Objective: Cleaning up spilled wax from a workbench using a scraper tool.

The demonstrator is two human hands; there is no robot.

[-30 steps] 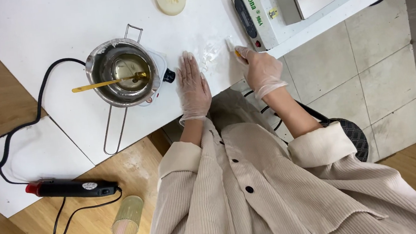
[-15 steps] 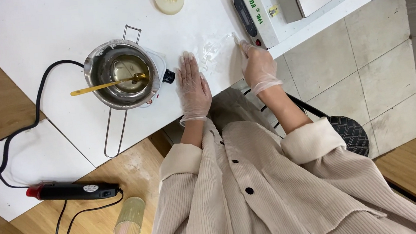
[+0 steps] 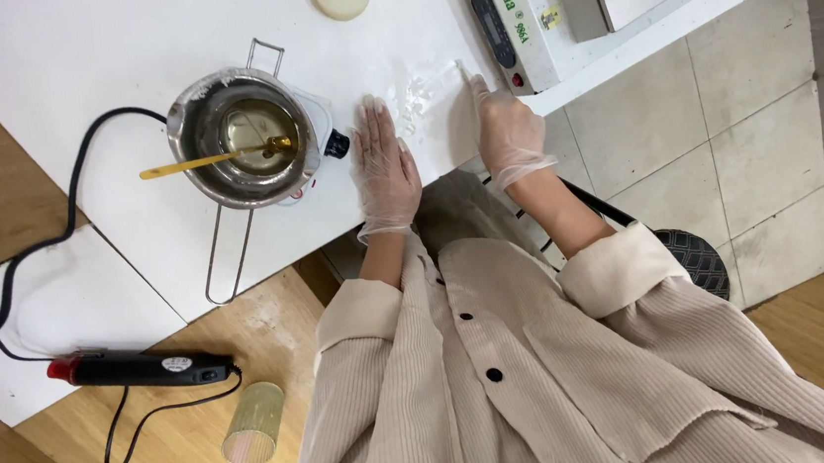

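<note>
Your left hand (image 3: 384, 164) lies flat on the white table (image 3: 69, 53), gloved, fingers straight and close together, palm down just beside a glossy smear (image 3: 417, 97) on the surface. It has not shifted since a second ago. Your right hand (image 3: 507, 129), also gloved, is loosely curled with its fingertips on a thin pale strip (image 3: 462, 68) at the far edge of the smear; whether it pinches the strip I cannot tell. Earlier that hand sat a little nearer you. Just beyond it stands a white scale (image 3: 513, 19). Left of your left hand sits a metal melting pot (image 3: 240, 137) with a yellow stick (image 3: 202, 162) resting across it, unchanged.
</note>
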